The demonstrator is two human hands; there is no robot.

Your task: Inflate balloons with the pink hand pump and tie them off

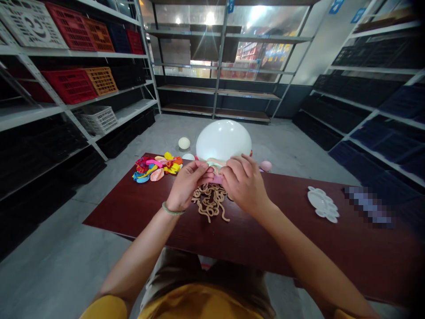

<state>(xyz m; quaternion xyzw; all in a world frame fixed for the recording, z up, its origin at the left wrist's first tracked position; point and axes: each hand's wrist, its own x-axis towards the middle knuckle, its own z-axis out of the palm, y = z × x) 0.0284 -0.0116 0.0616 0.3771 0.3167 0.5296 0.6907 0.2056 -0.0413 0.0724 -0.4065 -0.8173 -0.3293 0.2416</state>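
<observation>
While the left hand and right hand are pinching the neck of a large white balloon in narrow grips, its body is bulging beyond the dark red counter, above a heap of curled tan strips.

Bright glare pours through the far window, and the white balloon catches a soft sheen. The right shelves sit dim, corners darken, edges bow with wide-lens distortion, and a pixelated blur mars the counter.
</observation>
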